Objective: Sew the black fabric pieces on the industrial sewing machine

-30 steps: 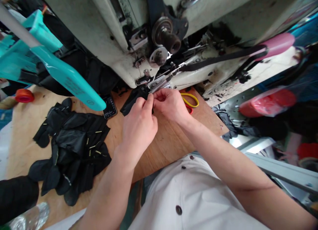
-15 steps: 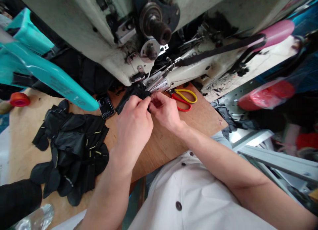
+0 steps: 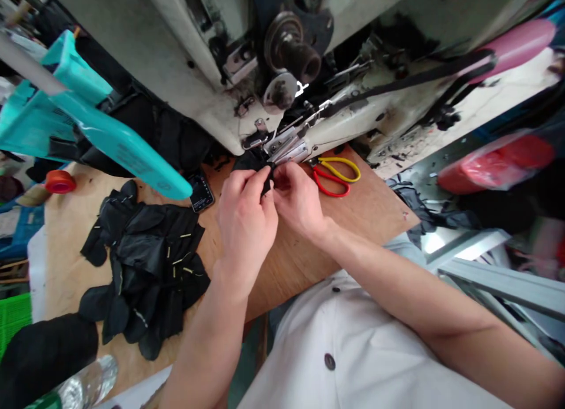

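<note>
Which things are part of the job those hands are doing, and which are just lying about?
Seems part of it:
- black cloth, pinched by the left hand, right hand beside it
- the machine they work at
- probably the black pieces, which look similar

Seems just lying about:
- phone
- orange roll
- clear bottle
- yellow-and-red-handled tool, maybe for later

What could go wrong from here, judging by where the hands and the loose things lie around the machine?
The left hand and right hand work at the black cloth close to the machine's metal guide; fingers might be nipped if parts moved. The red-and-yellow-handled tool lies beside the right hand and could be knocked. The phone might get bumped by the left hand.
</note>
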Available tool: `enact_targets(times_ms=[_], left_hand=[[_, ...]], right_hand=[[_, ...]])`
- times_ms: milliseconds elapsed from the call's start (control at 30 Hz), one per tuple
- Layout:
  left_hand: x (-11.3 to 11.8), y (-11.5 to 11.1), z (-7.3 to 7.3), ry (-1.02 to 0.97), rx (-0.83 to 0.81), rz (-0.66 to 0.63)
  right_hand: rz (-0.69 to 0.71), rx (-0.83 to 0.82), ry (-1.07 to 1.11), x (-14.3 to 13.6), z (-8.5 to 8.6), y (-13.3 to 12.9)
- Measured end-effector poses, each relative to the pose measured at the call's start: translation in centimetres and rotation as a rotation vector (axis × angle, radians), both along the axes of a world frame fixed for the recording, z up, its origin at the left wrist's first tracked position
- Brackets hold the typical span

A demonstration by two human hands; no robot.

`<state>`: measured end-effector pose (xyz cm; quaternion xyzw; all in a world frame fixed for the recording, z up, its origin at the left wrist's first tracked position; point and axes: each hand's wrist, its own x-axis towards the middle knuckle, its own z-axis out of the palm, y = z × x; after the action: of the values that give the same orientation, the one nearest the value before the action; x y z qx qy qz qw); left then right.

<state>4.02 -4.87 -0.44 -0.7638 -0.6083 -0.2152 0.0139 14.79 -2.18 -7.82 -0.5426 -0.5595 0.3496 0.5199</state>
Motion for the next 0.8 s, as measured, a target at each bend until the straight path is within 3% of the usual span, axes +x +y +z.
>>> enact_targets(times_ms=[133, 300, 467, 633, 800], left_hand=[[-0.4, 0.6, 0.6, 0.103, -0.033, -0.074], [0.1, 1.3, 0.4, 0.305, -0.027, -0.161], [0.0, 1.3, 1.0, 0.424, -0.039, -0.200], [-0.8, 1.4, 2.6, 0.477, -0.010, -0.344], [-1.2, 2.1, 2.5, 0.570, -0.069, -0.456]], right_hand=[[0.076, 0.038, -0.043, 0.9, -0.4, -0.4], [0.189, -0.029, -0.031, 3.0, 1.2, 1.1], [0.181, -0.070, -0.077, 2.7, 2.3, 2.0], [0.109, -0.069, -0.111, 2.2, 1.6, 0.6], [0.197, -0.109, 0.009, 3.3, 1.0, -0.2]])
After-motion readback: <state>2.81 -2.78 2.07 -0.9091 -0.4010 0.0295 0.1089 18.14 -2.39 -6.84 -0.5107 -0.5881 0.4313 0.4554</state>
